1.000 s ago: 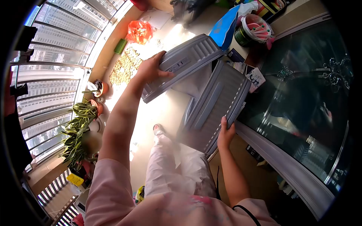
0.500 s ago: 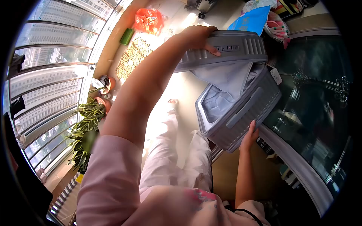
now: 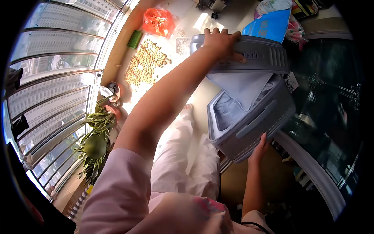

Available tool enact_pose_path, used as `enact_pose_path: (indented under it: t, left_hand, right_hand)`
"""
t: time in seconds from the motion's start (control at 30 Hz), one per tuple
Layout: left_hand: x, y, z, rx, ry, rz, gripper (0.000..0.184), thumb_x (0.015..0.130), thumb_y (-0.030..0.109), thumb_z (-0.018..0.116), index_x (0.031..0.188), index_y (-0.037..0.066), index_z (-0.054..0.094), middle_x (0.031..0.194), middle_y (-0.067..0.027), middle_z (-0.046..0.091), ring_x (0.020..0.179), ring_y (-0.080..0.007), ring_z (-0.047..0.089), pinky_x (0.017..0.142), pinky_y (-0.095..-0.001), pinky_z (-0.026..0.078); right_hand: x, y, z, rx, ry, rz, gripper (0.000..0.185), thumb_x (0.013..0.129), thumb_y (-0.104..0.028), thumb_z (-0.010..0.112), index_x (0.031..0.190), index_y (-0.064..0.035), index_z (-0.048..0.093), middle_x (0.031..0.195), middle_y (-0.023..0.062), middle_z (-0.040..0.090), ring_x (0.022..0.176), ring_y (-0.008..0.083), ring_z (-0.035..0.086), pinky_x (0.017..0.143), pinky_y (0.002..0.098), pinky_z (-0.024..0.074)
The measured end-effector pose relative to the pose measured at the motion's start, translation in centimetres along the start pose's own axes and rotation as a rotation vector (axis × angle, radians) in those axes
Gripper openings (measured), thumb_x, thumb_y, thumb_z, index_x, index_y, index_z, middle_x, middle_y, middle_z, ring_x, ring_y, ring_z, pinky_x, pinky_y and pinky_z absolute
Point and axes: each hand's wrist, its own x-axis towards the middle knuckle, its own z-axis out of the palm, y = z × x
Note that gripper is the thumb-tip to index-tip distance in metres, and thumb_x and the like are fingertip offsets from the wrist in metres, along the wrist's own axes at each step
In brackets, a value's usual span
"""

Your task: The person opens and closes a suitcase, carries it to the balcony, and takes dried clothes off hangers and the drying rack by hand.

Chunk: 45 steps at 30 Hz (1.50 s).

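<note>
A grey ribbed hard-shell suitcase (image 3: 253,130) hangs tilted in front of my legs, partly open, with pale grey lining (image 3: 230,109) showing between its halves. My left hand (image 3: 223,46) grips the upper half (image 3: 265,56) over its top edge, thumb on the side near the lock. Under the lower half, my right hand (image 3: 259,150) supports the bottom edge, its fingers partly hidden behind the shell. A white tag (image 3: 291,82) with dark marks sticks out at the suitcase's right side.
Shelled-nut-like pieces (image 3: 144,64) lie spread on the sunlit floor beside a red plastic bag (image 3: 158,22) and a green block (image 3: 134,39). Potted plants (image 3: 95,146) line the barred window at left. A blue bag (image 3: 269,25) is behind the suitcase; dark glass doors (image 3: 323,113) stand at right.
The suitcase has swung right and its halves have parted, exposing the lining. My left hand has moved right along with the upper half; my right hand has shifted right and slightly down.
</note>
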Motion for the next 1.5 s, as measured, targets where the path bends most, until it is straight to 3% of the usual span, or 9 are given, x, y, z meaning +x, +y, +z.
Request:
enact_pose_path:
  t: [0.13, 0.2, 0.47, 0.67, 0.83, 0.93, 1.17, 1.23, 1.5]
  left_hand:
    - [-7.2, 5.3, 2.4, 0.016, 0.22, 0.004, 0.103, 0.072, 0.068, 0.071, 0.152, 0.013, 0.038, 0.128, -0.0135, 0.054, 0.12, -0.0324, 0.05, 0.109, -0.0611, 0.026]
    - [-9.9, 7.8, 3.2, 0.025, 0.228, 0.009, 0.105, 0.073, 0.068, 0.069, 0.152, 0.009, 0.035, 0.128, -0.0137, 0.053, 0.118, -0.0326, 0.049, 0.107, -0.061, 0.03]
    - [-9.9, 11.0, 2.8, -0.027, 0.284, 0.16, 0.1, 0.075, 0.066, 0.068, 0.151, 0.006, 0.038, 0.126, -0.018, 0.052, 0.117, -0.0344, 0.05, 0.108, -0.0632, 0.028]
    - [-4.8, 8.8, -1.3, -0.005, 0.196, 0.344, 0.096, 0.073, 0.069, 0.067, 0.14, 0.003, 0.052, 0.116, -0.0174, 0.061, 0.114, -0.0315, 0.054, 0.109, -0.0451, 0.031]
    - [1.3, 8.3, -5.4, 0.066, 0.244, 0.553, 0.077, 0.073, 0.072, 0.066, 0.124, 0.014, 0.065, 0.11, -0.0117, 0.06, 0.113, -0.0244, 0.054, 0.099, -0.0373, 0.036]
    - [4.9, 9.3, -6.2, 0.164, 0.242, 0.648, 0.082, 0.073, 0.077, 0.063, 0.129, 0.016, 0.063, 0.111, -0.01, 0.061, 0.112, -0.0235, 0.056, 0.1, -0.0372, 0.036]
    - [12.6, 12.1, -8.1, 0.427, 0.265, 0.822, 0.067, 0.085, 0.07, 0.057, 0.14, 0.031, 0.053, 0.133, -0.0027, 0.058, 0.13, -0.0234, 0.051, 0.116, -0.0528, 0.022]
    - [13.9, 12.6, -8.5, 0.434, 0.243, 0.805, 0.072, 0.085, 0.07, 0.056, 0.144, 0.029, 0.048, 0.141, -0.0047, 0.053, 0.136, -0.0249, 0.046, 0.116, -0.0557, 0.023]
    - [14.4, 13.4, -9.7, 0.338, 0.297, 0.801, 0.071, 0.084, 0.069, 0.059, 0.143, 0.031, 0.049, 0.153, -0.007, 0.042, 0.145, -0.0294, 0.033, 0.119, -0.0575, 0.017]
  right_hand:
    - [-4.8, -2.7, 0.2, 0.126, -0.02, 0.152, 0.06, 0.1, -0.047, 0.055, 0.129, 0.006, 0.056, 0.128, 0.0156, 0.059, 0.113, 0.0251, 0.06, 0.098, 0.0366, 0.0481]
    - [-6.7, -3.6, 0.1, 0.118, 0.026, 0.182, 0.063, 0.101, -0.049, 0.052, 0.131, 0.0058, 0.055, 0.13, 0.0155, 0.058, 0.115, 0.0263, 0.059, 0.099, 0.0375, 0.0476]
    - [-8.0, -1.4, -2.1, 0.117, 0.007, 0.215, 0.076, 0.1, -0.058, 0.048, 0.143, 0.004, 0.046, 0.143, 0.0149, 0.05, 0.123, 0.0281, 0.054, 0.106, 0.0382, 0.0415]
    - [-9.0, -2.1, -3.4, 0.0, -0.027, 0.095, 0.072, 0.102, -0.054, 0.047, 0.141, 0.0061, 0.048, 0.141, 0.0155, 0.052, 0.123, 0.0266, 0.054, 0.106, 0.0359, 0.0403]
    - [-9.6, -2.5, -5.8, -0.112, -0.017, 0.046, 0.069, 0.104, -0.05, 0.046, 0.137, 0.0097, 0.05, 0.138, 0.0168, 0.053, 0.121, 0.0251, 0.054, 0.106, 0.0345, 0.0402]
    - [-9.7, -3.3, -6.8, -0.142, 0.0, 0.024, 0.063, 0.104, -0.047, 0.048, 0.126, 0.0116, 0.057, 0.125, 0.0156, 0.06, 0.11, 0.0235, 0.057, 0.099, 0.0348, 0.0433]
    - [-10.3, -4.6, -9.4, -0.297, -0.03, -0.038, 0.053, 0.104, -0.042, 0.051, 0.102, 0.0102, 0.061, 0.096, 0.0131, 0.063, 0.087, 0.0224, 0.056, 0.081, 0.0381, 0.0465]
    - [-10.3, -5.7, -9.7, -0.401, -0.06, -0.094, 0.051, 0.104, -0.041, 0.049, 0.095, 0.0083, 0.059, 0.087, 0.0127, 0.06, 0.081, 0.0232, 0.053, 0.076, 0.0384, 0.0449]
    - [-10.2, -6.3, -10.8, -0.276, -0.144, 0.004, 0.045, 0.101, -0.04, 0.055, 0.093, 0.0048, 0.058, 0.084, 0.0096, 0.059, 0.08, 0.0213, 0.055, 0.073, 0.0383, 0.0456]
